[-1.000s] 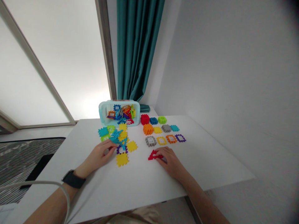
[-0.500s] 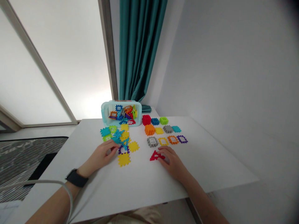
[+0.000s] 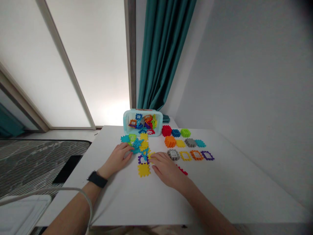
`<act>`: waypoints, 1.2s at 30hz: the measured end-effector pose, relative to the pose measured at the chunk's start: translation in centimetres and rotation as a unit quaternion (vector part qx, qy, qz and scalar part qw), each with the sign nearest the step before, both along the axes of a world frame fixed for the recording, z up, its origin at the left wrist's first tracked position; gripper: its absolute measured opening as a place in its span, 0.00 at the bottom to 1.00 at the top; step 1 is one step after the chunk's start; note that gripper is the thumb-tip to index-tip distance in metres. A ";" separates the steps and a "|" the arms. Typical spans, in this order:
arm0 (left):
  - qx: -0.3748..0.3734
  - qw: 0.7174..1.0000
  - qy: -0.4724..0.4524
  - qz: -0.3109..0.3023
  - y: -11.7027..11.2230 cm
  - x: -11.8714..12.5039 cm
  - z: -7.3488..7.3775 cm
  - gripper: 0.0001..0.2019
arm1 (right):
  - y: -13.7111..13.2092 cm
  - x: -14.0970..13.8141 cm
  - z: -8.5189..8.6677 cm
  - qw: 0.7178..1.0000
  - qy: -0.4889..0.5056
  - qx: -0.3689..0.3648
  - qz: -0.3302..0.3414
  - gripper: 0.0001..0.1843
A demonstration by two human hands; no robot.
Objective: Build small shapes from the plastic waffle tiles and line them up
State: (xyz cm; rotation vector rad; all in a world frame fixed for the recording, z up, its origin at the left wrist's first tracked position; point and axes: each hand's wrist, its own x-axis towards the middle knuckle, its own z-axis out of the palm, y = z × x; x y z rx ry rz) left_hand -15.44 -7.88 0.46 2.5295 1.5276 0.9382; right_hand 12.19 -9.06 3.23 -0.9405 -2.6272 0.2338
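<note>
White counter [image 3: 220, 195], teal curtain [image 3: 161, 65] behind — we work close to the wall.
Our left hand [image 3: 119, 159] rests with fingers loosely extended on the jumbled heap of coloured toothed plastic tiles [image 3: 139, 147]. Our right hand [image 3: 166, 168] lies flat, spread, pinching nothing — a red triangular tile [image 3: 183, 170] sits half-hidden at its outer edge. We judge a careless sweep could knock the sorted rows [image 3: 188, 143] askew.

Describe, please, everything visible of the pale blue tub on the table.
The pale blue tub looks like translucent plastic. It lies on its side at the table's far edge, mouth toward the camera, holding a jumble of coloured toothed tiles; more spill in front. A red block sits by its right side. Neither the left hand nor the right hand touches it.
</note>
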 end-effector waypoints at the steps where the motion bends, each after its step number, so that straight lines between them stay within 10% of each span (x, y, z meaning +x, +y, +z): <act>1: -0.001 1.000 0.003 0.011 0.1 -0.3 -0.1 0.11 | 0.0 -0.9 0.0 1.000 -0.018 -0.003 0.013 0.14; 11: -0.013 0.996 0.040 0.075 0.1 -0.7 -0.6 0.17 | 0.6 -5.1 -0.8 0.997 -0.080 0.012 0.020 0.11; 36: -0.031 0.992 0.076 0.097 0.4 -3.8 -0.1 0.12 | -0.2 -4.5 -2.5 1.000 0.001 -0.022 0.011 0.15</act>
